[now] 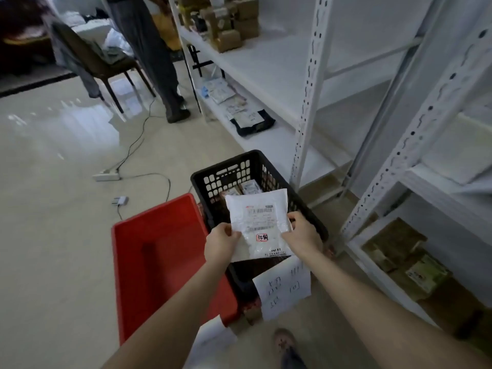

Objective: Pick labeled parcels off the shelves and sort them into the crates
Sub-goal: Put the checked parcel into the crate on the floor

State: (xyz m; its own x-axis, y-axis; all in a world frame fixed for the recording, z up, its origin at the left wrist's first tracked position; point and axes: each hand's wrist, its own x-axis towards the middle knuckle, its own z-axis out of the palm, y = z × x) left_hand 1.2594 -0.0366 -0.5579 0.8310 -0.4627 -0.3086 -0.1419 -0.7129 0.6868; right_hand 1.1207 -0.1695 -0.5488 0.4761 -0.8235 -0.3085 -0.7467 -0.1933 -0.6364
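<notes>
I hold a white parcel with a printed shipping label and a red stamp, face up, above the black crate. My left hand pinches its lower left edge. Its right edge is pinched by my right hand. The black crate has a few parcels at its bottom and a handwritten paper sign on its near wall. A red crate stands on the floor just left of it and shows no parcels inside.
White metal shelves run along the right, with brown boxes on top and flat mailers lower down. More boxes sit on the near bottom shelf. A person stands by a chair. A power strip and cables lie on the floor.
</notes>
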